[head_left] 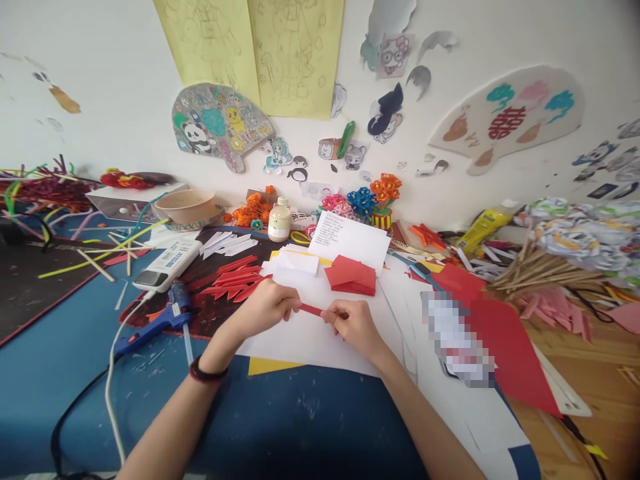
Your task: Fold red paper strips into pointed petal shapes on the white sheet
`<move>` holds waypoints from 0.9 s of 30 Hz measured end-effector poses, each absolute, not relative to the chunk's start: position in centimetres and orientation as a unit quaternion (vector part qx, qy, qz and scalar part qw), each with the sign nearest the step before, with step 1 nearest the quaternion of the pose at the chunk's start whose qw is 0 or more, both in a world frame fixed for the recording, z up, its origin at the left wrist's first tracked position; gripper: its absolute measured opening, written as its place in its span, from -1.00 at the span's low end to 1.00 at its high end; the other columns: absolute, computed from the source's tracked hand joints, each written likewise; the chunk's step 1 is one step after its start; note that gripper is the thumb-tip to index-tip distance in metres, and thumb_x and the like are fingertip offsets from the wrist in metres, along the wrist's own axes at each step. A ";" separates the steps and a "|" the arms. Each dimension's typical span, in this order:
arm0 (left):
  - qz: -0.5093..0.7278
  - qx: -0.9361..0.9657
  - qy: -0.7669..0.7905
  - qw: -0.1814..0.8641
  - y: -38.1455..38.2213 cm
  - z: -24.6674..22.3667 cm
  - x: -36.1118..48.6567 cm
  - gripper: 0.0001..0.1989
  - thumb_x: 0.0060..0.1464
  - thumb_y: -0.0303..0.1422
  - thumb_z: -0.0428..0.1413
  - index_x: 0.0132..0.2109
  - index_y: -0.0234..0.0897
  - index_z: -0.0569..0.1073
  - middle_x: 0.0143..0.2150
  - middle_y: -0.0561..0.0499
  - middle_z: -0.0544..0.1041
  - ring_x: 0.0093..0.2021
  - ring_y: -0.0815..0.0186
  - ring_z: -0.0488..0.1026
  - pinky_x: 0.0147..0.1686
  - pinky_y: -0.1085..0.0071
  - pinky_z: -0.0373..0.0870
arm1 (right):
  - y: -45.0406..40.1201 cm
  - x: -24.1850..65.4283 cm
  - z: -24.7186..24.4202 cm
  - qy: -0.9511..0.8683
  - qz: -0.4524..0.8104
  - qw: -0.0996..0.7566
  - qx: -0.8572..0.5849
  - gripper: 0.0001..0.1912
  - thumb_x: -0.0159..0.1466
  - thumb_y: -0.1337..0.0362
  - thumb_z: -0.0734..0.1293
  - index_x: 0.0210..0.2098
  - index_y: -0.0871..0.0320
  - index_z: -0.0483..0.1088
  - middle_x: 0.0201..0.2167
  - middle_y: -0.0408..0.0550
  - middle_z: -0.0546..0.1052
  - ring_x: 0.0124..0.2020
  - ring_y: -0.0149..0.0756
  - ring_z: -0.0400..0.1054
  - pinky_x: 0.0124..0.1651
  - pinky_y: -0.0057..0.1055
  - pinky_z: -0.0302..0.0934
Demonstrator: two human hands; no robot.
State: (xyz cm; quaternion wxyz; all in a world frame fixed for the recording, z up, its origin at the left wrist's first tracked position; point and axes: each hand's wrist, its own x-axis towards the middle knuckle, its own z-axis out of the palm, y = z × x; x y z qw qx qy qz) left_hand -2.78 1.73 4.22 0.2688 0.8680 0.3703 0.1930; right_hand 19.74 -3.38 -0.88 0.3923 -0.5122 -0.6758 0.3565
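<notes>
A narrow red paper strip [311, 309] is stretched level between my two hands, over white sheets of paper [320, 347]. My left hand [267, 307] pinches its left end, and my right hand [354, 325] pinches the other end. Just beyond my right hand lies a stack of red paper pieces [351, 277]. To its left sits a small pile of folded white paper [297, 262]. Several folded red strips [233, 279] are heaped past my left hand on a dark mat.
A blue glue gun [165, 320] with its cable and a white power bank [169, 265] lie at left. Behind stand a glue bottle [279, 221] and a handwritten card [345, 239]. Red sheets [510, 347], wooden sticks [530, 273] and a blurred-out phone [457, 337] are at right.
</notes>
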 end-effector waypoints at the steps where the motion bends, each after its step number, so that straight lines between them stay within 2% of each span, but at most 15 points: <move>1: 0.208 0.862 0.395 0.240 1.9 4.5 -3.4 -0.72 0.17 -0.45 -0.04 -0.44 -0.29 0.49 -0.60 0.12 0.48 -0.55 0.45 0.39 -0.41 0.55 0.23 | -3.4 20.0 -0.9 -0.676 0.353 0.393 -0.514 -0.69 0.24 0.13 0.29 -0.55 0.16 0.40 -0.73 -0.20 0.35 -0.70 -0.44 0.17 -0.55 -0.47 0.08; 5: 0.307 0.755 0.575 0.072 2.8 5.4 -7.9 -0.68 0.21 -0.27 -0.05 -0.41 -0.26 0.50 -0.54 0.08 0.50 -0.52 0.37 0.38 -0.41 0.47 0.23 | -3.2 21.0 -1.4 -0.667 0.330 0.413 -0.525 -0.67 0.26 0.14 0.25 -0.57 0.15 0.36 -0.72 -0.21 0.32 -0.64 -0.42 0.18 -0.50 -0.47 0.09; 7: 0.260 0.715 0.648 -0.027 3.0 5.4 -10.3 -0.69 0.21 -0.22 -0.05 -0.28 -0.21 0.55 -0.47 0.04 0.54 -0.44 0.26 0.43 -0.35 0.40 0.24 | -3.0 21.1 -1.7 -0.663 0.325 0.421 -0.527 -0.67 0.27 0.12 0.23 -0.55 0.15 0.36 -0.70 -0.21 0.32 -0.64 -0.42 0.18 -0.49 -0.47 0.09; 9: 0.168 0.739 0.650 -0.064 3.1 5.2 -11.5 -0.71 0.19 -0.21 -0.02 -0.07 -0.17 0.52 -0.23 -0.04 0.58 -0.26 0.12 0.46 -0.29 0.33 0.26 | -2.8 21.0 -1.8 -0.664 0.328 0.422 -0.523 -0.67 0.28 0.10 0.23 -0.52 0.15 0.35 -0.68 -0.21 0.34 -0.63 -0.43 0.19 -0.49 -0.48 0.10; 11: 0.156 0.754 0.628 -0.110 2.9 4.9 -11.0 -0.65 0.20 -0.27 -0.03 0.08 -0.24 0.43 0.02 -0.14 0.50 -0.08 0.05 0.42 -0.17 0.26 0.26 | -2.7 20.8 -1.9 -0.668 0.331 0.419 -0.518 -0.68 0.28 0.10 0.22 -0.50 0.15 0.36 -0.67 -0.20 0.36 -0.63 -0.43 0.19 -0.49 -0.48 0.09; 13: 0.168 0.778 0.590 -0.131 2.6 4.5 -8.7 -0.66 0.23 -0.32 -0.06 0.10 -0.24 0.40 0.08 -0.14 0.47 0.00 0.05 0.38 -0.12 0.23 0.25 | -2.8 20.7 -1.9 -0.674 0.328 0.414 -0.517 -0.68 0.26 0.10 0.23 -0.53 0.15 0.35 -0.68 -0.20 0.34 -0.63 -0.43 0.17 -0.50 -0.48 0.07; 15: 0.179 0.822 0.524 -0.131 2.4 4.1 -5.1 -0.70 0.21 -0.36 0.00 0.06 -0.24 0.42 0.07 -0.15 0.47 -0.02 0.07 0.38 -0.13 0.22 0.25 | -2.8 20.9 -1.9 -0.679 0.316 0.409 -0.521 -0.62 0.24 0.13 0.23 -0.64 0.14 0.27 -0.72 -0.22 0.27 -0.65 -0.45 0.09 -0.52 -0.48 0.01; 17: 0.179 0.867 0.450 -0.120 2.5 3.6 -1.1 -0.68 0.17 -0.41 0.07 0.08 -0.22 0.39 0.07 -0.14 0.47 -0.01 0.10 0.38 -0.11 0.22 0.24 | -2.8 21.1 -2.0 -0.685 0.299 0.405 -0.526 -0.58 0.20 0.21 0.22 -0.75 0.13 0.09 -0.76 -0.26 0.13 -0.66 -0.49 -0.04 -0.55 -0.47 -0.11; 19: 0.182 0.891 0.400 -0.115 2.7 3.1 2.4 -0.63 0.14 -0.40 0.12 0.10 -0.23 0.34 0.06 -0.13 0.46 0.00 0.13 0.37 -0.08 0.23 0.23 | -2.6 21.5 -2.2 -0.690 0.284 0.402 -0.530 -0.59 0.12 0.30 0.21 -0.76 0.12 -0.05 -0.75 -0.27 -0.01 -0.64 -0.50 -0.14 -0.55 -0.45 -0.21; 21: 0.180 0.904 0.369 -0.122 3.0 2.5 5.1 -0.64 0.14 -0.39 0.13 0.09 -0.26 0.32 0.03 -0.13 0.46 -0.02 0.14 0.38 -0.09 0.24 0.23 | -2.4 21.8 -2.4 -0.693 0.272 0.403 -0.533 -0.64 0.06 0.34 0.18 -0.75 0.12 -0.09 -0.72 -0.28 -0.07 -0.62 -0.50 -0.17 -0.54 -0.44 -0.26; 23: 0.173 0.911 0.346 -0.143 3.4 2.0 6.7 -0.74 0.17 -0.41 0.09 0.01 -0.31 0.34 -0.05 -0.16 0.49 -0.04 0.13 0.38 -0.08 0.21 0.22 | -2.3 22.1 -2.6 -0.691 0.263 0.406 -0.537 -0.66 0.05 0.35 0.17 -0.73 0.12 -0.09 -0.70 -0.27 -0.08 -0.61 -0.50 -0.17 -0.53 -0.44 -0.25; 25: 0.168 0.914 0.337 -0.150 3.8 1.7 7.3 -0.86 0.17 -0.51 0.04 -0.11 -0.34 0.37 -0.18 -0.15 0.52 -0.10 0.13 0.40 -0.08 0.19 0.21 | -2.2 22.2 -2.6 -0.687 0.259 0.409 -0.542 -0.66 0.07 0.35 0.17 -0.73 0.12 -0.09 -0.70 -0.27 -0.06 -0.61 -0.50 -0.16 -0.53 -0.44 -0.23; 27: 0.164 0.916 0.332 -0.152 4.0 1.5 7.4 -0.88 0.14 -0.59 0.00 -0.22 -0.35 0.38 -0.31 -0.12 0.53 -0.16 0.14 0.41 -0.08 0.19 0.21 | -2.2 22.2 -2.4 -0.685 0.259 0.408 -0.546 -0.64 0.10 0.33 0.18 -0.73 0.12 -0.06 -0.72 -0.28 -0.03 -0.62 -0.50 -0.13 -0.54 -0.45 -0.20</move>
